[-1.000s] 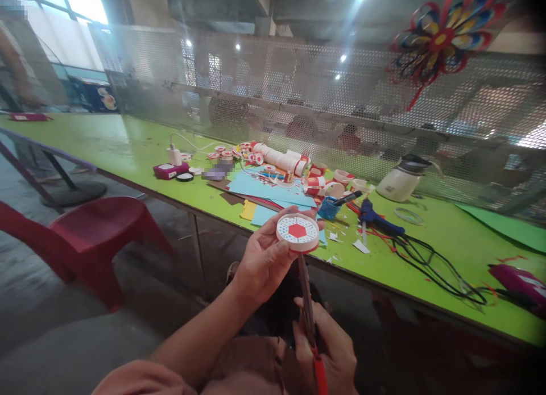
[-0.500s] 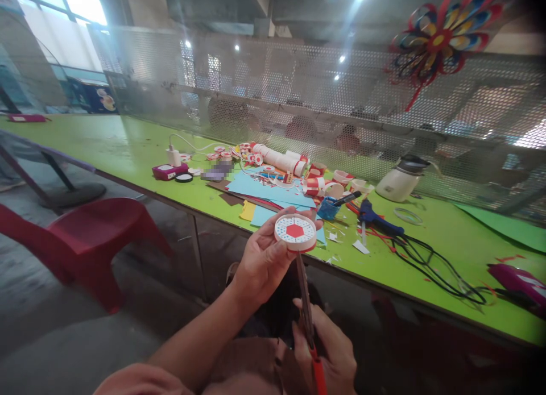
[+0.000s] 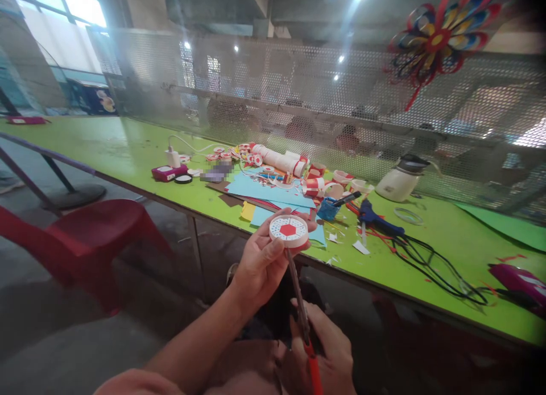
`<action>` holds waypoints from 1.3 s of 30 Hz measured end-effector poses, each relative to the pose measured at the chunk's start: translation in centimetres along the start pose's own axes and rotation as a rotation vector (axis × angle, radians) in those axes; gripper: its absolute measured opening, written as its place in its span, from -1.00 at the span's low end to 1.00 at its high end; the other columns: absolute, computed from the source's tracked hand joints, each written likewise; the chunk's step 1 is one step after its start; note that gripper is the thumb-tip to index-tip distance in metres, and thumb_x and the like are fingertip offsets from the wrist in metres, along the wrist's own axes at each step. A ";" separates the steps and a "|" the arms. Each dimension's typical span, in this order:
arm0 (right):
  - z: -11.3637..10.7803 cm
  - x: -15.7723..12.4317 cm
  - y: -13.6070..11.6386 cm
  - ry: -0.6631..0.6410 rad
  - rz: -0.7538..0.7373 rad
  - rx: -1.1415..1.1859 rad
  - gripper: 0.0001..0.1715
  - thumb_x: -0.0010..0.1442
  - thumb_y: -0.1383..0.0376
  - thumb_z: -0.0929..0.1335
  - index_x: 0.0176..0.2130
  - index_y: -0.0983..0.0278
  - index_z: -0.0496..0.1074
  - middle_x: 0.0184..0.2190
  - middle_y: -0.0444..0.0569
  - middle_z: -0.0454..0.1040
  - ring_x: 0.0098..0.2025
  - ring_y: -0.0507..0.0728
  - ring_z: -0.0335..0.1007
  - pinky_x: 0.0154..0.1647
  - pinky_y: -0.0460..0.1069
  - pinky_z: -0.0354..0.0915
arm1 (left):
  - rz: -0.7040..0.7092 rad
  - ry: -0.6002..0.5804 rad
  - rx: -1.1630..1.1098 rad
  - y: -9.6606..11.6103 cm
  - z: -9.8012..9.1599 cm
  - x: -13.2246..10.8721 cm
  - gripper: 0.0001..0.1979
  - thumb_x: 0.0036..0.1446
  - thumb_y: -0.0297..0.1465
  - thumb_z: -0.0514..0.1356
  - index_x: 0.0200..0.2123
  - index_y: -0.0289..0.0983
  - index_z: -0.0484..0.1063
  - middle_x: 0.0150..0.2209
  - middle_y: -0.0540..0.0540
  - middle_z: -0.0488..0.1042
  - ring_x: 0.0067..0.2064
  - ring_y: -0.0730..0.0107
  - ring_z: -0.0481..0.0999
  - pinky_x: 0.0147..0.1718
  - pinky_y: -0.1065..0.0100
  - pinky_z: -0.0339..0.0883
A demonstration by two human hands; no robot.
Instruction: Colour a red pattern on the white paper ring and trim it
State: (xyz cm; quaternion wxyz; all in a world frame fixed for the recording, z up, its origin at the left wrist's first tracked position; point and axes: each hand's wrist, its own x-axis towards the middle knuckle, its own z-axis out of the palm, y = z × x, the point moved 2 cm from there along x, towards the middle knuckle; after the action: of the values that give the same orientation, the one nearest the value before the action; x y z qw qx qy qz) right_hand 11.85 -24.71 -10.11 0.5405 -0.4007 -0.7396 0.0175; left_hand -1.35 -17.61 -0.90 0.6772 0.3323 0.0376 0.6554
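Note:
My left hand (image 3: 261,264) is closed around a round, shallow paper disc (image 3: 289,231) with a white rim, a dotted top and a red hexagon at its centre. Red shows along the disc's lower edge. In my right hand (image 3: 326,344) are scissors (image 3: 313,366) with red handles, pointing up and away from me. Their blade tips touch or sit just under the near edge of the disc; I cannot tell which. Both hands are over my lap, in front of the table's near edge.
On the green table (image 3: 123,150) lie blue paper sheets (image 3: 273,193), white paper rolls (image 3: 277,159), a blue pen cup (image 3: 328,208), a glue gun (image 3: 379,220) with a black cable, and a kettle (image 3: 396,182). A red chair (image 3: 98,224) stands at left. A mesh screen (image 3: 264,94) backs the table.
The disc in my left hand has shifted slightly left. The scissor blades have moved left along with it, tilting a little more.

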 end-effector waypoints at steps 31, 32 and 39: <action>-0.6 0.6 -1.2 0.038 0.260 0.088 -0.75 0.13 0.35 0.31 -0.20 0.18 0.53 -0.53 -0.17 0.47 -0.63 -0.02 0.32 -0.62 -0.17 0.27 | -0.073 -0.170 -0.013 0.2 -0.4 0.5 -0.31 0.09 -0.31 0.26 0.26 -0.21 0.11 0.07 -0.25 0.45 0.01 0.15 0.51 -0.15 0.38 0.45; -0.6 0.6 -1.3 0.044 0.270 0.092 -0.76 0.14 0.34 0.30 -0.21 0.17 0.53 -0.54 -0.17 0.47 -0.63 -0.01 0.33 -0.61 -0.16 0.27 | -0.073 -0.176 -0.015 0.2 -0.3 0.5 -0.33 0.10 -0.32 0.26 0.26 -0.21 0.12 0.06 -0.25 0.46 0.01 0.15 0.52 -0.15 0.38 0.45; -0.5 0.5 -1.2 0.013 0.294 0.105 -0.78 0.17 0.33 0.30 -0.22 0.21 0.53 -0.57 -0.16 0.44 -0.65 -0.03 0.27 -0.63 -0.16 0.23 | -0.067 -0.178 -0.030 0.1 -0.2 0.6 -0.35 0.13 -0.34 0.23 0.27 -0.24 0.10 0.06 -0.27 0.45 0.03 0.15 0.51 -0.12 0.38 0.45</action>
State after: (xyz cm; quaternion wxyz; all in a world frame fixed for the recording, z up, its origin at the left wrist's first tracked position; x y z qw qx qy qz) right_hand 11.51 -25.37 -8.97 0.5570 -0.4758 -0.6676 0.1325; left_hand -1.51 -17.02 -0.79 0.7042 0.3775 -0.0214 0.6010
